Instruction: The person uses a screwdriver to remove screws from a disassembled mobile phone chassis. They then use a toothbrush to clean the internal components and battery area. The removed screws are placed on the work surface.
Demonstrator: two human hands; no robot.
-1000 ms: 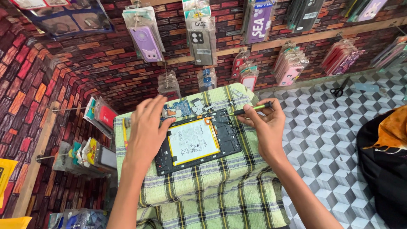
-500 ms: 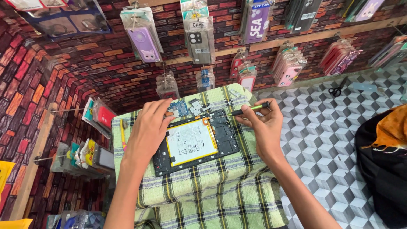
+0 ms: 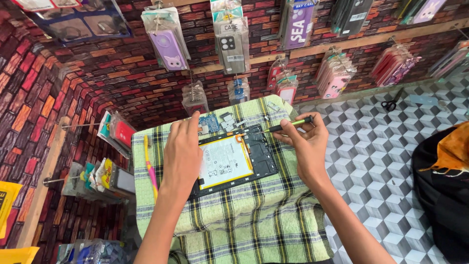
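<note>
A green plaid cloth (image 3: 234, 215) covers a small stand. Left on the cloth lies a pink and yellow toothbrush (image 3: 151, 168). Behind the cloth, packaged phone cases (image 3: 231, 41) hang on a brick-patterned wall (image 3: 97, 73). Scissors (image 3: 392, 101) lie far right of the cloth.

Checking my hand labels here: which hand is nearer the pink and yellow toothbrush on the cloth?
Left. The left hand rests on the opened tablet just beside the toothbrush; the right hand holds a screwdriver across the tablet.

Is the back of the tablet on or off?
Off. The tablet lies open on the checked cloth, with its white battery and dark inner parts showing. The left hand rests on it; the right hand holds a screwdriver.
</note>
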